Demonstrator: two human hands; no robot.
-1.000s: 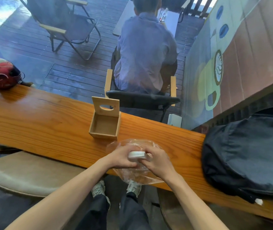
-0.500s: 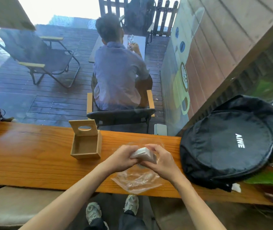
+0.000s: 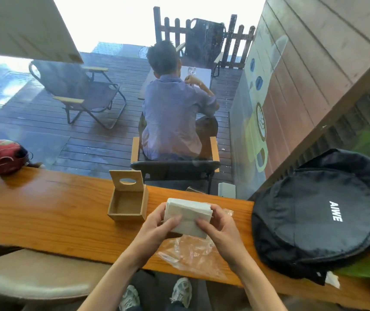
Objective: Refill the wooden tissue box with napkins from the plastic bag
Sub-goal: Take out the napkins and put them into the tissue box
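A stack of white napkins (image 3: 187, 215) is held above the wooden counter (image 3: 44, 212) by both hands. My left hand (image 3: 157, 227) grips its left side and my right hand (image 3: 219, 230) grips its right side. Below them the clear plastic bag (image 3: 190, 254) lies crumpled and flat on the counter near the front edge. The wooden tissue box (image 3: 128, 206) stands just left of the napkins, empty inside, with its slotted lid (image 3: 126, 180) tipped upright at the back.
A black backpack (image 3: 318, 218) fills the counter's right end. A red helmet (image 3: 0, 157) sits at the far left. A window stands behind the counter; a person sits outside on a chair. A beige stool (image 3: 38, 272) is below left.
The napkin stack has come out of the plastic bag and been lifted and turned so its broad face shows. The bag now lies empty. The camera tilted upward.
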